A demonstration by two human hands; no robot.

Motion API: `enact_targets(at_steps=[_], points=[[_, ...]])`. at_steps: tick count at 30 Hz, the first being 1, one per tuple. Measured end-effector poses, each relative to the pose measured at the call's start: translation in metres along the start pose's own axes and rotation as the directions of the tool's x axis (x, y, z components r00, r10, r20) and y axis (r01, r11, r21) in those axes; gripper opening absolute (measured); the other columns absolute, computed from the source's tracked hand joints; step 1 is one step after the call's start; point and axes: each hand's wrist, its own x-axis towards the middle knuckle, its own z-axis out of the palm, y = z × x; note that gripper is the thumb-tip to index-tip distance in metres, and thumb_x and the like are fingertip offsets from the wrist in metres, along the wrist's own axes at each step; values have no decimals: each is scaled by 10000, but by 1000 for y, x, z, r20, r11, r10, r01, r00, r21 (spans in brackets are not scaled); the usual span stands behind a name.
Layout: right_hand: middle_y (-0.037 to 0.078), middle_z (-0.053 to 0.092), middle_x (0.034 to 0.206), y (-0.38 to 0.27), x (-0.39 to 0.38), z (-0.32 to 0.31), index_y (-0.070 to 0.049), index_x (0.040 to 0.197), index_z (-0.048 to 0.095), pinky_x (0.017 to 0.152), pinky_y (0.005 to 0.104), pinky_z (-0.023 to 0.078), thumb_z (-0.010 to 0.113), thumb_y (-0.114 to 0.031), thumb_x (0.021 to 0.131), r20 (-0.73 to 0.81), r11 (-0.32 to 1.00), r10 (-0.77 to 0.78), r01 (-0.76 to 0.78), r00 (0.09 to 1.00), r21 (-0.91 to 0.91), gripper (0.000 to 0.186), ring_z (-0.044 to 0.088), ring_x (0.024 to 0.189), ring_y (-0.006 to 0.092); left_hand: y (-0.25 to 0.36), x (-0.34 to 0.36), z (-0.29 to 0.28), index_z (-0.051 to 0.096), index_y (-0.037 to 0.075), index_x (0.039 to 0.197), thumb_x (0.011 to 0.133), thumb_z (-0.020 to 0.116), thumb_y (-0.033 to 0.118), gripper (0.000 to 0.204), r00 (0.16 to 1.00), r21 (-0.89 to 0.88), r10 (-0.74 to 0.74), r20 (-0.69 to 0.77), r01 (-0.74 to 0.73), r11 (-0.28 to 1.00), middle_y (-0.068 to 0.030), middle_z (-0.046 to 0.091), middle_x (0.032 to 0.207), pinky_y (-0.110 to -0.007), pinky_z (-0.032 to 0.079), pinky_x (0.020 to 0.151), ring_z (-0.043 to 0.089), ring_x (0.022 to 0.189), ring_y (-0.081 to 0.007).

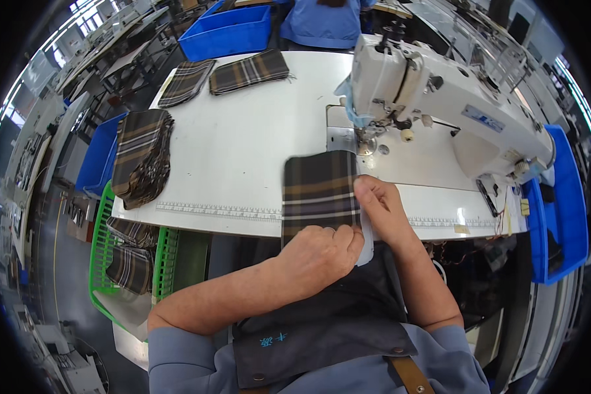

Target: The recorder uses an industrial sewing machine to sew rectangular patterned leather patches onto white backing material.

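Observation:
A dark plaid fabric piece (320, 187) with brown and white stripes lies at the table's front edge, its lower part hanging toward my lap. My left hand (323, 257) is closed on its lower right part, fingers curled over the cloth. With thumb and fingers, my right hand (379, 202) pinches the right edge. A pale lining or backing (366, 238) shows along that edge, between the two hands. Just beyond the cloth's top right corner stands the needle area of a white sewing machine (400, 85); the cloth lies short of the presser foot.
Plaid stacks lie on the white table (236, 144): a tall pile (142, 154) at left, two flatter piles (249, 71) at the back. A green basket (167, 262) with more plaid pieces stands lower left. Blue bins (226, 33) flank the table. A person (322, 25) sits beyond it.

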Motion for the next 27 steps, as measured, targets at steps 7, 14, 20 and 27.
enact_targets(at_steps=[7, 14, 20, 27], points=[[135, 556, 670, -21, -23, -12, 31, 824, 626, 558, 344, 411, 637, -162, 977, -21, 952, -184, 173, 983, -253, 247, 506, 576, 217, -34, 35, -6, 680, 48, 1064, 770, 873, 240, 401, 885, -481, -320, -338, 130, 867, -109, 673, 1008, -373, 518, 898, 661, 997, -280], [123, 587, 690, -26, -37, -11, 1, 812, 647, 572, 362, 447, 665, -138, 952, 19, 915, -294, 287, 956, -283, 199, 587, 605, 275, -53, 32, -4, 665, 17, 973, 845, 810, 130, 224, 890, -752, -452, -65, 254, 609, -103, 682, 1171, -354, 476, 981, 615, 1119, -179], [119, 645, 773, -28, -39, -19, -1, 832, 663, 629, 336, 486, 699, -105, 921, 102, 877, -336, 351, 936, -327, 141, 641, 700, 260, -49, 33, -7, 672, -11, 898, 885, 780, 74, 138, 837, -915, -532, 128, 306, 263, -73, 729, 929, -280, 541, 856, 670, 869, -105], [113, 721, 926, -22, -44, -14, -4, 847, 688, 788, 289, 526, 760, -34, 845, -174, 956, -286, 270, 942, -112, 77, 690, 869, 202, -41, 30, -7, 656, -9, 877, 892, 777, 57, 138, 773, -933, -621, 132, 309, 186, -69, 718, 917, -266, 547, 854, 669, 864, -95]])
